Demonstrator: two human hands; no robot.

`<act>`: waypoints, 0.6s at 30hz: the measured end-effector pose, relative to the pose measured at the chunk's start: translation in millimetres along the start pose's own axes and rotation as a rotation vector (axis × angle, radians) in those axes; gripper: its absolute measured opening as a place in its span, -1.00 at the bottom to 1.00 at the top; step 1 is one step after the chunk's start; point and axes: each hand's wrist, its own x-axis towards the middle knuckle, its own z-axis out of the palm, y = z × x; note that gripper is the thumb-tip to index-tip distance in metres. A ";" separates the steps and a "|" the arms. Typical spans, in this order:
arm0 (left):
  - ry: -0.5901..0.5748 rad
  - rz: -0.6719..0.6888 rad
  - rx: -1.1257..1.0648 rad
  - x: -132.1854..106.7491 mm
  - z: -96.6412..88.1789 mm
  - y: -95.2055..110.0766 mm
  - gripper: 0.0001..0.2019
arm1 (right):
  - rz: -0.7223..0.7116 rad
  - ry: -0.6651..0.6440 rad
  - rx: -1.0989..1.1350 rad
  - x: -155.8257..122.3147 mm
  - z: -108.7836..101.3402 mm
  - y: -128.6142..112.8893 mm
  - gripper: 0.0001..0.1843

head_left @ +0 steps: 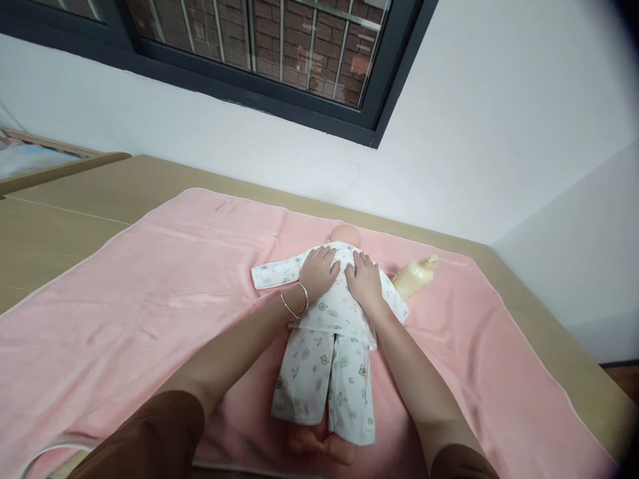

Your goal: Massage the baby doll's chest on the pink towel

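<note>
A baby doll (344, 319) in a white top and trousers with a small leaf-like print lies stretched out on a pink blanket (174, 286). Its bare head (345, 234) points towards the wall and its feet (324, 444) towards me. My left hand (319, 271), with bangles at the wrist, rests open on the left side of the doll's upper body. On the right side lies my right hand (363, 279), also open, fingers pointing up near the collar. A pale yellow bottle (415, 276) lies beside the doll's right-hand sleeve.
Under the blanket is a wooden surface (100, 193), bordered by a white wall (439, 153). Above it is a dark-framed window (249, 80) with metal bars. At the far left a wooden rail (64, 174) stands up. The blanket's front edge curls at the lower left.
</note>
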 end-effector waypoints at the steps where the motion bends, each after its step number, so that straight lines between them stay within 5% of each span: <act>1: 0.007 0.016 0.006 -0.4 -0.5 0.8 -0.69 | -0.021 0.004 0.000 -0.3 -0.2 0.1 -0.46; 12: 0.051 -0.182 0.090 -8.3 -3.4 14.3 -0.74 | 0.062 0.078 -0.075 -9.9 -1.6 -13.6 -0.57; 18: -0.003 -0.109 -0.048 -3.0 3.1 0.7 -0.64 | 0.022 0.002 0.003 -0.1 3.2 -1.3 -0.44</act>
